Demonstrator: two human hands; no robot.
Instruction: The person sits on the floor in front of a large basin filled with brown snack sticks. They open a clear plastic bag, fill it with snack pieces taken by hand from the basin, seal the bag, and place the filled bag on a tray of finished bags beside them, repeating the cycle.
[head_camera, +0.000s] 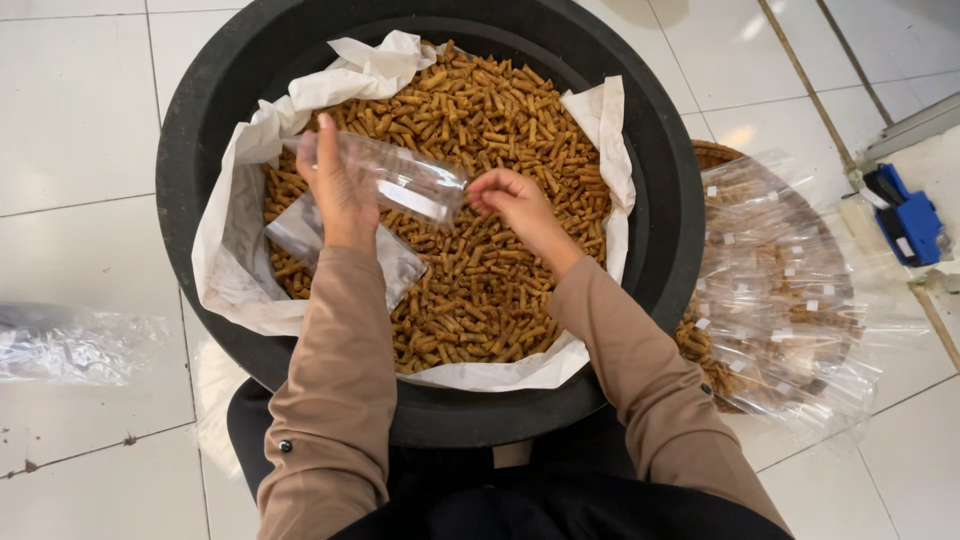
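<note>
On white floor tiles (80, 110) sits a black tub (200, 120), paper-lined and full of brown snack sticks (480, 290). Left hand (340, 190) grips a clear plastic bag (415, 185) above them; right hand (515, 200) pinches its mouth. Filled bags (780, 290) lie beside the tub.

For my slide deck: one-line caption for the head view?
Left hand holds a clear bag while right hand pinches snack sticks at its mouth.
</note>
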